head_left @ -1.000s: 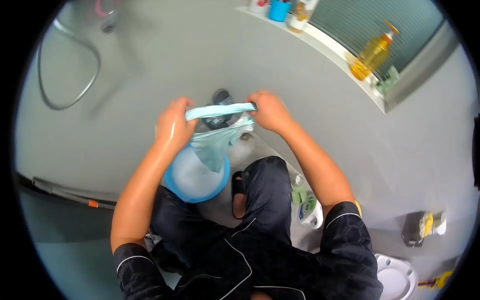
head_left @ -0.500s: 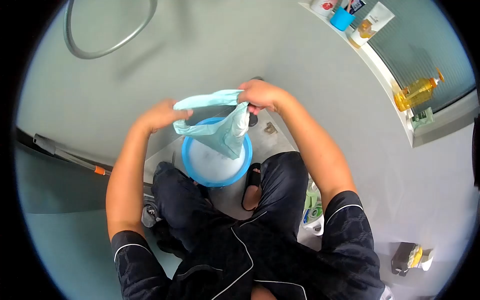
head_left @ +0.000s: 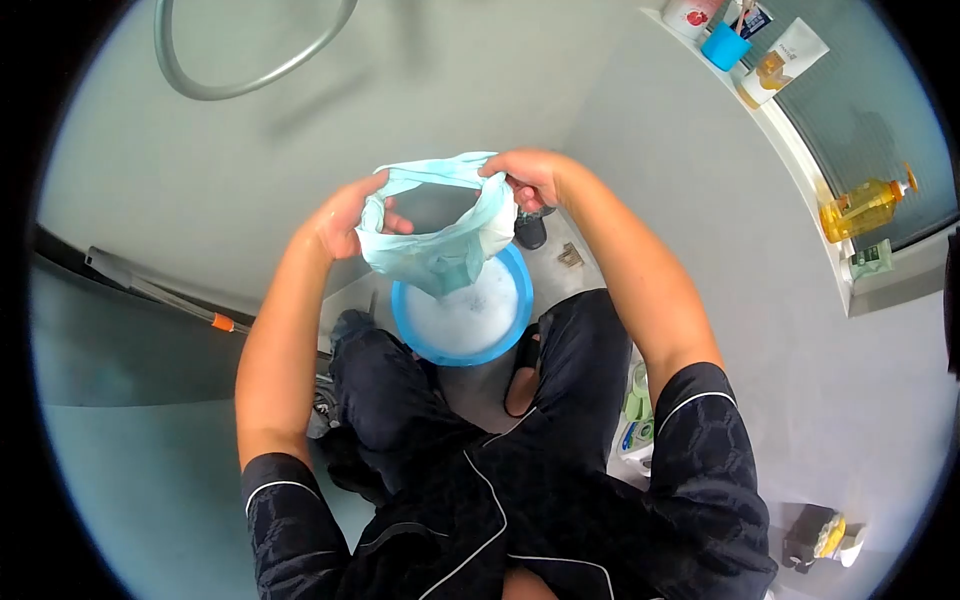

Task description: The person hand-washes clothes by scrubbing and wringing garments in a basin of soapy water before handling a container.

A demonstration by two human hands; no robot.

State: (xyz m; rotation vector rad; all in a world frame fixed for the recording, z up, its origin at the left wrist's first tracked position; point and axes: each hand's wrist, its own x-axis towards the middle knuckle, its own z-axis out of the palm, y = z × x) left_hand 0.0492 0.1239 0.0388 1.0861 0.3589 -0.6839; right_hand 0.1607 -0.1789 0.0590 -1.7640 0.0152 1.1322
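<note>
Above the basin hangs a pale mint cloth garment (head_left: 430,250), spread so that its band forms a wide open ring. My left hand (head_left: 353,215) grips the left side of the band, with fingers showing inside the opening. At the right end, my right hand (head_left: 530,178) pinches the band between thumb and fingers. A whitish patch of fabric shows below that hand. Beneath the garment stands a round blue basin (head_left: 463,358) between my feet, filled with foamy, sudsy water (head_left: 465,315). The garment's lower part overlaps the basin's far rim.
A dark shoe (head_left: 531,232) and a floor drain (head_left: 570,255) lie beyond the basin. Detergent bottles (head_left: 637,435) stand by my right leg. A ledge at right holds a blue cup (head_left: 725,47), a tube (head_left: 785,65) and a yellow pump bottle (head_left: 862,208). A shower hose (head_left: 255,85) hangs upper left.
My hands have drawn closer together and the garment's opening is rounder. My left fingers now reach inside the band. The garment's lower end has lifted and covers less of the basin.
</note>
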